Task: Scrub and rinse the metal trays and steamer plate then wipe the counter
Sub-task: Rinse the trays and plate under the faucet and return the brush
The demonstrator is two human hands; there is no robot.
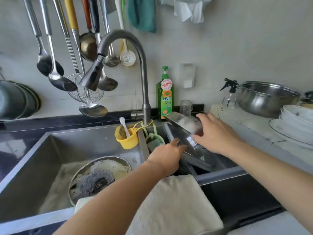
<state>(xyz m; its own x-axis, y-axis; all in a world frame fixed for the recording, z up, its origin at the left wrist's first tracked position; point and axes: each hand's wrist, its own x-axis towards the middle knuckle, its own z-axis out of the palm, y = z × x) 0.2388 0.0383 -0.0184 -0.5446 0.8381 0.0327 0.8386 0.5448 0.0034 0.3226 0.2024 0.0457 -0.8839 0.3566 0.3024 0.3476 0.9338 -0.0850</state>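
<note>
Metal tray (pixel 183 131) is tilted up over the right sink basin (pixel 218 160), w/ both hands on it. Right hand (pixel 218 134) grips its far right edge, left hand (pixel 166 156) holds the lower near end, fingers curled under. Steamer plate (pixel 100 177) sits soapy in the left basin (pixel 42 158) by its front edge. White towel (pixel 176 206) hangs over the divider's front edge. Green soap bottle (pixel 166 97) stands at the back edge, near the faucet (pixel 135 68).
</note>
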